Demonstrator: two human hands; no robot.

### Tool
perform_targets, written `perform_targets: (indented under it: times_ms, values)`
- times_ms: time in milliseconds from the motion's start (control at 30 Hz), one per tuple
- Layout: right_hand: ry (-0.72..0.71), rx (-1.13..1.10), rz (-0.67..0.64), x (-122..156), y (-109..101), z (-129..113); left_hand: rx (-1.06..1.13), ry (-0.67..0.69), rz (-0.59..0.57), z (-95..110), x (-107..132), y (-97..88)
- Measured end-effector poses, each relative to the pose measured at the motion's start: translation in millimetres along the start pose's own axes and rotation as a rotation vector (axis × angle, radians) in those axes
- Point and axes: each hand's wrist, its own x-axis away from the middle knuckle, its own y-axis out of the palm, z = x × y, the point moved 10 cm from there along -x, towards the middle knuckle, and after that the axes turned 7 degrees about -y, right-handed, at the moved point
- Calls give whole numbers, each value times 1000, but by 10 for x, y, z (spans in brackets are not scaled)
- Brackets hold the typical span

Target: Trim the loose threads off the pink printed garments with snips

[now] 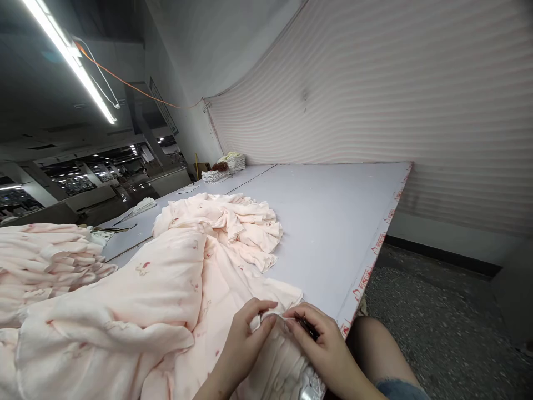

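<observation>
A large pale pink garment [166, 294] with small printed figures lies bunched over the near part of a grey table [328, 222]. My left hand [244, 339] pinches a fold of its white gathered edge [275, 355], fingers closed on the cloth. My right hand [325, 344] sits right beside it, touching the same edge, and grips a small dark tool [307, 326] whose tip points at the pinched spot. Both hands are at the table's near edge.
More pink fabric is stacked at the left [45, 255]. White folded piles [227, 165] stand at the table's far end. A ribbed wall [375, 83] runs along the right, above a speckled floor [437, 322]. My bare knee [375, 344] shows below the table edge.
</observation>
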Motion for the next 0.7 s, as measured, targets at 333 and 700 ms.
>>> perform_targets:
  times_ms: [333, 700]
  values:
    - [32, 94, 55, 61, 19, 67, 330, -237, -5, -63, 53, 35]
    - [-67, 198, 8, -117, 24, -107, 665, -334, 82, -236, 110, 121]
